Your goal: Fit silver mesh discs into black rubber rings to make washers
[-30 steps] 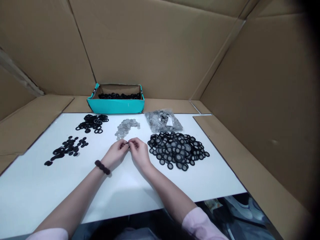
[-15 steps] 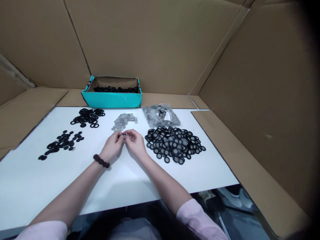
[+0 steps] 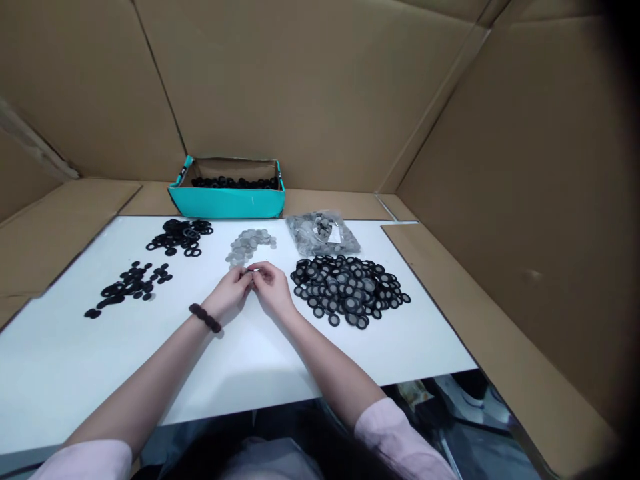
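Observation:
My left hand (image 3: pixel 232 291) and my right hand (image 3: pixel 273 288) meet over the middle of the white table (image 3: pixel 260 360). Both are closed, thumbs and fingertips pinching a small black piece (image 3: pixel 249 270) between them. Only a sliver of it shows, so its exact shape is hidden. Just beyond my fingertips lies a loose spread of thin grey discs (image 3: pixel 245 245). To the right of my right hand is a big heap of black rings with grey centres (image 3: pixel 350 290). Small black round pieces (image 3: pixel 131 283) lie to the left.
Black open rings (image 3: pixel 183 235) are piled at the back left. Behind them stands a turquoise box (image 3: pixel 227 203) with black parts inside. A clear plastic bag (image 3: pixel 320 233) of grey pieces rests at the back right. Cardboard walls (image 3: pixel 310 93) enclose the table's back and sides.
My fingers have shifted slightly around the small black piece, and less of it shows now. The view has tilted a little; the piles look the same.

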{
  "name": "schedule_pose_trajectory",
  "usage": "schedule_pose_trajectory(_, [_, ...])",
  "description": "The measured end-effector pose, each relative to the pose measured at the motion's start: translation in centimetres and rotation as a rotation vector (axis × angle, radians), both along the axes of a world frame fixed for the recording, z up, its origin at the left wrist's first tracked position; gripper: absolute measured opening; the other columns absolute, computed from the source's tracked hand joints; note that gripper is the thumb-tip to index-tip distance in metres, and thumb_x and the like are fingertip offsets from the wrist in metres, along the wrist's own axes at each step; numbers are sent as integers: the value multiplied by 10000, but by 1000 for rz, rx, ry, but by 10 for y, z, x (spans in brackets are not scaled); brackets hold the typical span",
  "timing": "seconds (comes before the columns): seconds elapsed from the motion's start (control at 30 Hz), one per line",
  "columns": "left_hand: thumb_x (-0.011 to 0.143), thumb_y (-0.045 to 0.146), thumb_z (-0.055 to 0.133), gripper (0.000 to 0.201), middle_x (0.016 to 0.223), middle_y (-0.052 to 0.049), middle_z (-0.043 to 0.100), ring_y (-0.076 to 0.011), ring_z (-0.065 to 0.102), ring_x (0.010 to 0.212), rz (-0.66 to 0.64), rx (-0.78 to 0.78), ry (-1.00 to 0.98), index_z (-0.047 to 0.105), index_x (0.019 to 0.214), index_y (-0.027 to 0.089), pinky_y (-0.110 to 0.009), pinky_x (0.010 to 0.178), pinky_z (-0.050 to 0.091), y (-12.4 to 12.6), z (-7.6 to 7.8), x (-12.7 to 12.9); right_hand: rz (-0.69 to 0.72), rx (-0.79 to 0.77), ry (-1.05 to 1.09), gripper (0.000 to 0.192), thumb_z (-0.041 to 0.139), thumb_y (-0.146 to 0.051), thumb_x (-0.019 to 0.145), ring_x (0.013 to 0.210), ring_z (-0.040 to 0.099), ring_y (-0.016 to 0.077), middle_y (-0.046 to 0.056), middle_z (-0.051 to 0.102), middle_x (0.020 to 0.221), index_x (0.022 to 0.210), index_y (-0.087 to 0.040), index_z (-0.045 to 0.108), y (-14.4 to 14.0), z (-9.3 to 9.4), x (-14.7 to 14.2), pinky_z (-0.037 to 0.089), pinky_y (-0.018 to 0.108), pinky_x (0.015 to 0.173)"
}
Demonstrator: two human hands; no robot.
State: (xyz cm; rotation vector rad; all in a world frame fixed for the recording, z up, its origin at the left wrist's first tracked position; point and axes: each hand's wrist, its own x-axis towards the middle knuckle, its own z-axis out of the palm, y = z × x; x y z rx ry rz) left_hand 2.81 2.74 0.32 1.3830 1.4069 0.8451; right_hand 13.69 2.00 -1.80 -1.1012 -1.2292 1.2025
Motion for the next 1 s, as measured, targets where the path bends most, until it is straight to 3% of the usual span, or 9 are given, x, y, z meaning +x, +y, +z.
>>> schedule_pose_trajectory(0.17, [708,280,477,171,479,36,415,-106,393,449,-63,-109,51,445,572,181,-257,476,285,5,10,-1,-25,95,-94,211,420,-191,757,672,555,117,26,614,779,847,-157,608,-1,3,2,454,228,636])
schedule_pose_trajectory(0.33, [708,282,491,190,454,38,403,-95,372,423,42,-97,-56,416,562,188,-251,466,257,-2,9,8,-49,-3,-16,203,434,-190,745,586,545,113,-8,555,656,901,-153,559,0,2,2,456,232,599])
schedule_pose_trajectory(0.5, [693,277,513,137,460,51,400,-85,370,415,115,-127,-181,453,625,174,-235,452,260,-8,12,15,-103,77,-10,132,463,-205,747,710,579,130,38,604,771,821,-154,560,-3,6,4,477,245,674])
schedule_pose_trajectory(0.7, [678,296,539,196,445,41,410,-79,374,423,53,-118,-185,458,560,162,-226,452,273,-9,19,4,48,-1,107,187,500,-203,708,525,512,85,-28,550,633,876,-156,565,-1,2,6,438,221,543])
schedule_pose_trajectory(0.87, [657,296,564,171,484,21,473,-84,375,462,-23,-64,-75,552,584,142,-223,464,266,-7,27,-5,25,-42,162,181,506,-211,682,481,476,72,-37,529,576,832,-151,587,3,2,9,410,212,488])
schedule_pose_trajectory(1.0, [671,281,538,181,437,38,421,-87,363,444,-20,-61,-65,505,540,161,-226,458,264,-8,25,-3,42,-94,183,186,519,-214,669,457,478,67,-37,548,564,825,-148,596,2,5,11,415,217,483])
